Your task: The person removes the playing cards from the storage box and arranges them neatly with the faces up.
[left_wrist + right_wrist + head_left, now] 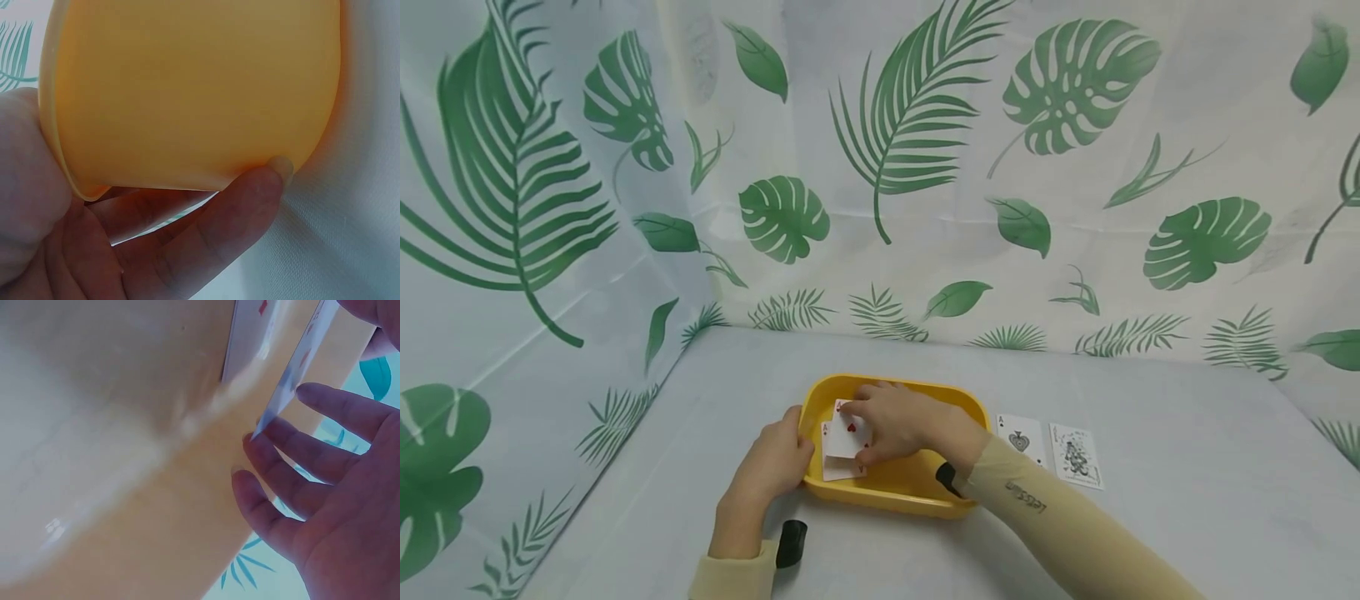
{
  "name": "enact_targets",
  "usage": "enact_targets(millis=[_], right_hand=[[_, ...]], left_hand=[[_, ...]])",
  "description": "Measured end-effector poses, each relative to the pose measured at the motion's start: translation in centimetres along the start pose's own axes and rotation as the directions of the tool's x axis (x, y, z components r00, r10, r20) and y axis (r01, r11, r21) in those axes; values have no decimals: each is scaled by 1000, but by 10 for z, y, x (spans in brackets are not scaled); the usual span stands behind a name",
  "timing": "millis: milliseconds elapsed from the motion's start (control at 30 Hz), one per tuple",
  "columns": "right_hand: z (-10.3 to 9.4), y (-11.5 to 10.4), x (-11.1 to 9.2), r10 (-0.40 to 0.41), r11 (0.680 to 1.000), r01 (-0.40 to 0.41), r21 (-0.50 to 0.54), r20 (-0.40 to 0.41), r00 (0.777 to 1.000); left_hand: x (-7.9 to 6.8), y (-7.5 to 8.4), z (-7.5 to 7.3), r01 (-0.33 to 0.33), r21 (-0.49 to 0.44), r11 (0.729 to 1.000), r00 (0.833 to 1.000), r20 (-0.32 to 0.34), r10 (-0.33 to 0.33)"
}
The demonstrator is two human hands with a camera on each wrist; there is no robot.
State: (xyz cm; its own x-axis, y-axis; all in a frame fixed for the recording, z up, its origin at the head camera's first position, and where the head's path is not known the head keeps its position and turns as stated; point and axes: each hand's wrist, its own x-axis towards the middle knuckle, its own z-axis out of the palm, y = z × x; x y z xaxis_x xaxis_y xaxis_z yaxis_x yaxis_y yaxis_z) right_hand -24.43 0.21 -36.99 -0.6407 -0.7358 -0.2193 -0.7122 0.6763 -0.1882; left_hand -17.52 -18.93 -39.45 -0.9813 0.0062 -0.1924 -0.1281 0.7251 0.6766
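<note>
A yellow plastic tray (880,500) stands on the table, with my left hand (778,454) gripping its left end. In the left wrist view, the fingers (219,228) curl along the outer wall of the tray (200,94) below its rim. My right hand (898,421) reaches over the tray and holds an ace of hearts (846,437) by its edges. From the right wrist, the tilted ace of hearts (294,375) shows nearly edge-on between thumb and fingers. Beneath it in the tray lies another red ace (841,472), partly covered.
To the right of the tray an ace of spades (1022,437) lies face up, its lower part hidden by the right forearm. Beside it is a joker (1077,456). A leaf-printed cloth (925,275) hangs behind and to the left of the table.
</note>
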Motion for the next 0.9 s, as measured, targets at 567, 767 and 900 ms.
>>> enact_targets(millis=[567,767,900], right_hand=[[-13,11,-26,-14,999,19,50,-80,997],[-20,13,-34,-7,998,12,63,-73,997],[-24,16,-40,-9,997,17,82,-88,996]], left_hand=[[1,1,1,11,10,1000,1000,-11,-11],[0,1,1,15,5,1000,1000,-13,-15],[0,1,1,15,6,1000,1000,-13,-15]])
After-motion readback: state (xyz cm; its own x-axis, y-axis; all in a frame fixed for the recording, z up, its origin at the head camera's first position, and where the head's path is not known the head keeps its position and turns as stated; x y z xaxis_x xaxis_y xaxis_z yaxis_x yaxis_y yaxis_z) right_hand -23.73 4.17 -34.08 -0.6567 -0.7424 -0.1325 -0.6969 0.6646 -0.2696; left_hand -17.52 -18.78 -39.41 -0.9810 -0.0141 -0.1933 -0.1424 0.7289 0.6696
